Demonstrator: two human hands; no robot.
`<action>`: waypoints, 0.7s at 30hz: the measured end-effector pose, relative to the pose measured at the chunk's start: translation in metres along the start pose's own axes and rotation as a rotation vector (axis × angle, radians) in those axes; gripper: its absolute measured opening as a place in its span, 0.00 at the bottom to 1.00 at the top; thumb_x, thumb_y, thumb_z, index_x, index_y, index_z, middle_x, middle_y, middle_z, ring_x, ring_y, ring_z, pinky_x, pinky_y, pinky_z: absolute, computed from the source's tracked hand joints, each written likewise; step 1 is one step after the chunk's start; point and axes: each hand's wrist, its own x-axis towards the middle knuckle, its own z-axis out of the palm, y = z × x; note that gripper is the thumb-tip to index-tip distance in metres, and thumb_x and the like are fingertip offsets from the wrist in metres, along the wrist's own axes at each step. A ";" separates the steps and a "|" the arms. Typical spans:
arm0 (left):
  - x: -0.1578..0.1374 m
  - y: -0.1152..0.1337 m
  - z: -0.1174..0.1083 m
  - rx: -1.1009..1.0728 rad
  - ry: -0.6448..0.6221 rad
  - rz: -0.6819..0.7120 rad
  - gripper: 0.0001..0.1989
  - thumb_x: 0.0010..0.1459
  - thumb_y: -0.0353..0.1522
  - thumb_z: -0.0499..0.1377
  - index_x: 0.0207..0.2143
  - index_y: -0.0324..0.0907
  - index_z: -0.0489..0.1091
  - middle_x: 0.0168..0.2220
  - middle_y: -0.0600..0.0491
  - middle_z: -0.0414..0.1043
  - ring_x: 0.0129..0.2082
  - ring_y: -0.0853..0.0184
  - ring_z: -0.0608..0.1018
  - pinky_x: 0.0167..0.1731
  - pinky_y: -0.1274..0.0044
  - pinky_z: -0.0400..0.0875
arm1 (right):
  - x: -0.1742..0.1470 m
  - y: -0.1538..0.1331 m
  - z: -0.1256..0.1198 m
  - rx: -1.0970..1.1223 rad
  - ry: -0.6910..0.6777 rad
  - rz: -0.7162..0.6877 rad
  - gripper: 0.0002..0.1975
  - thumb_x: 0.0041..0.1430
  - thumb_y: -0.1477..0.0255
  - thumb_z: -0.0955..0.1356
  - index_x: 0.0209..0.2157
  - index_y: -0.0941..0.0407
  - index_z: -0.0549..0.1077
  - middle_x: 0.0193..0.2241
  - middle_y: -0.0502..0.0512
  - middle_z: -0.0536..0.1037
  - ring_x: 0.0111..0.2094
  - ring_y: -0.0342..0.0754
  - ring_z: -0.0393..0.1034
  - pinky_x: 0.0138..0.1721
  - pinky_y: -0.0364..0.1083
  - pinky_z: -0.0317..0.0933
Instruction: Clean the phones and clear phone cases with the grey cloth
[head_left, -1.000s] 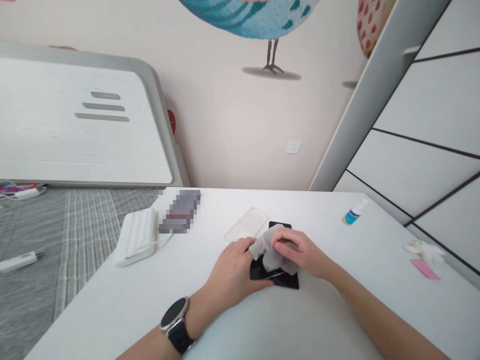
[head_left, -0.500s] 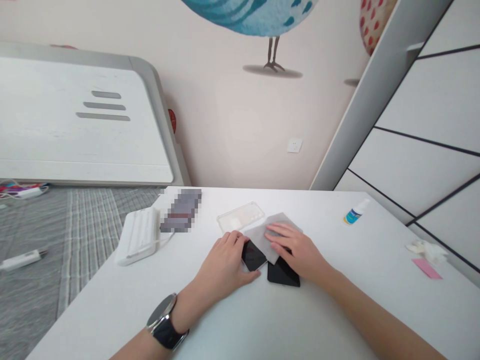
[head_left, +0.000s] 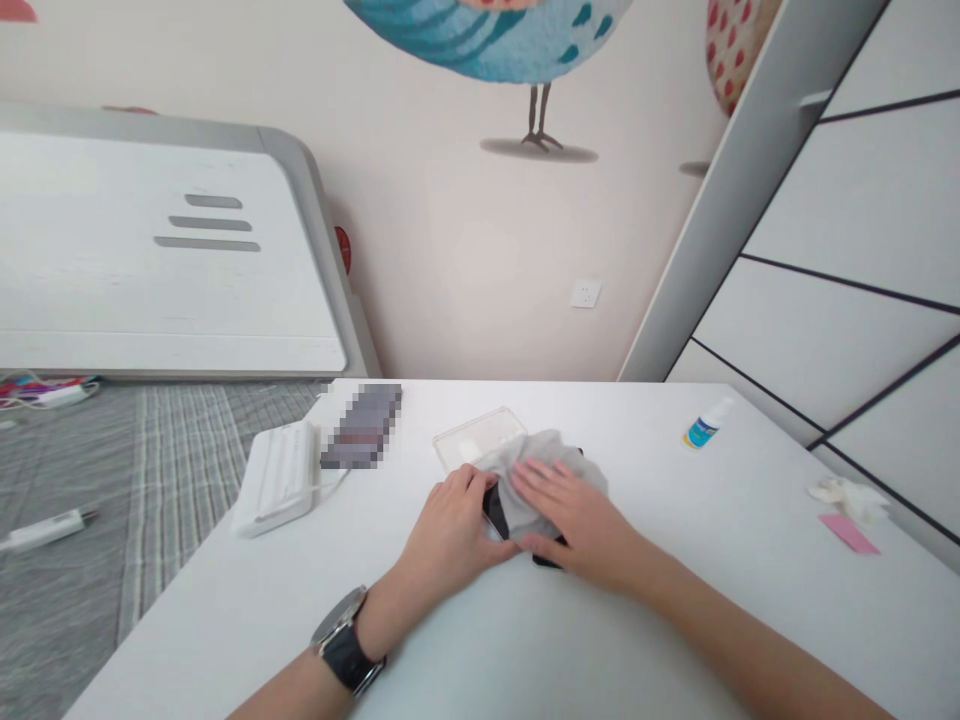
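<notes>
My left hand (head_left: 456, 520) grips the edge of a dark-screened phone (head_left: 495, 510), with fingers on the far side and thumb at the near side. Over the phone lies a crumpled grey cloth (head_left: 534, 515), which hides most of the screen. My right hand (head_left: 581, 520) holds the cloth under its flat fingers and presses it down, thumb apart. A second flat black object (head_left: 550, 562) peeks out beneath the right thumb; most of it is hidden. Just beyond my hands lies a clear phone case (head_left: 480, 432).
On the white table (head_left: 420, 650), a white power strip (head_left: 274, 475) with a cable and a blurred-out dark phone-like object (head_left: 364, 425) lie left. A small spray bottle (head_left: 703, 425), a crumpled tissue (head_left: 855, 497) and a pink slip (head_left: 849, 534) lie right.
My right hand has slid the cloth toward the left and nearer me, and it now covers more of the phone and the black object. My left hand keeps its grip.
</notes>
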 end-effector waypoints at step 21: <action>0.003 -0.002 0.004 -0.019 0.018 0.012 0.26 0.52 0.42 0.69 0.49 0.42 0.66 0.47 0.45 0.71 0.49 0.51 0.75 0.50 0.60 0.71 | 0.000 0.007 -0.006 -0.131 0.016 0.225 0.44 0.69 0.43 0.57 0.73 0.60 0.52 0.73 0.61 0.52 0.75 0.59 0.44 0.73 0.65 0.41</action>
